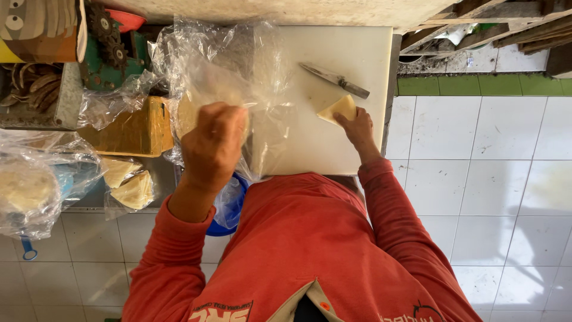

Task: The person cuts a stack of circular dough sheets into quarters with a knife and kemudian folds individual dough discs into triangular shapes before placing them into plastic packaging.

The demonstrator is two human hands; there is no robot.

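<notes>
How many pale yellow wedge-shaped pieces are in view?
3: one wedge on the white board under the right hand, and two bagged wedges at the lower left. More may be hidden in the bag that the left hand grips.

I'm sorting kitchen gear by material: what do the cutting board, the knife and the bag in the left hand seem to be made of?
Board: probably plastic; white, smooth, matte, with rounded corners.
Knife: blade looks like dull grey metal; the handle is dark, material unclear.
Bag: thin clear plastic film, glossy and crinkled, see-through where the left hand holds it.
</notes>
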